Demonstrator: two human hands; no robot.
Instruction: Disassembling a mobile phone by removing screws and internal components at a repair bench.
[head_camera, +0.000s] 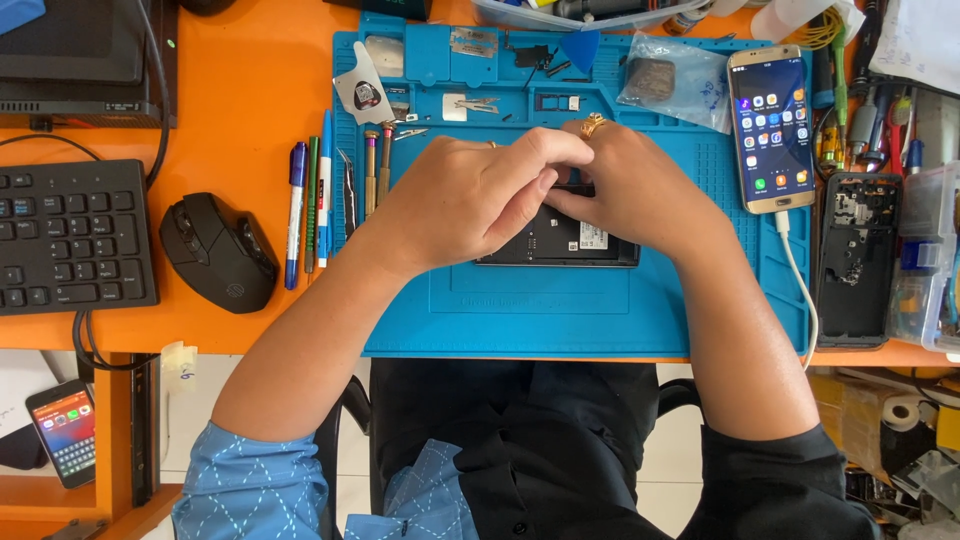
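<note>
Opened black phone (560, 240) lay mid blue repair mat (560, 310). Left hand (470, 195) and right hand (630, 185) met over phone's top edge, fingers pinched closed there; held part hidden. Best: steady phone, light pressure, small parts kept on mat.

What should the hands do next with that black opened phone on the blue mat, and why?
Probably lift the fingertips a little, keeping the part steady. Both the left hand and right hand are pressed together over the top edge of the black opened phone on the blue rubber mat, hiding what they pinch.
</note>
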